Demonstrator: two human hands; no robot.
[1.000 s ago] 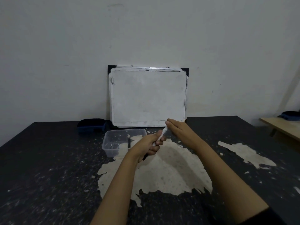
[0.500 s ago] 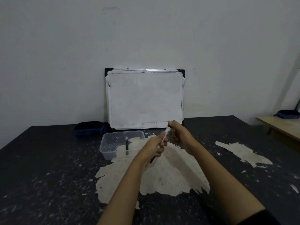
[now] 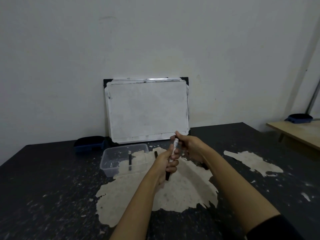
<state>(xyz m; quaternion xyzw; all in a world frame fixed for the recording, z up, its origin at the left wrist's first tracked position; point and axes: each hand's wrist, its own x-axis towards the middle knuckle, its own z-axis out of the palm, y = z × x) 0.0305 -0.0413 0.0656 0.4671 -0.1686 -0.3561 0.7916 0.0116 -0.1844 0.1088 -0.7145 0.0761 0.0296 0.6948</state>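
1. The marker (image 3: 174, 148) is off the table (image 3: 52, 187), held nearly upright in the air just near of the whiteboard (image 3: 149, 110), so the pickup is done.
2. The left hand (image 3: 165, 164) is wrapped round the lower barrel, with the marker's black end poking out below the fist.
3. The right hand (image 3: 189, 146) has its fingers curled and pinches the marker's far, upper tip, clamped on it.
4. I judge this to be the uncapping step. Whether the cap is seated, loosened or already off cannot be told, since the fingers cover that end.
5. The whiteboard leans against the wall and carries only faint smudges, so any writing is yet to come.
6. A second black marker (image 3: 130, 161) lies in the clear plastic container (image 3: 110, 158) to the left, untouched.
7. What seems left: free the tip, then bring it to the board.
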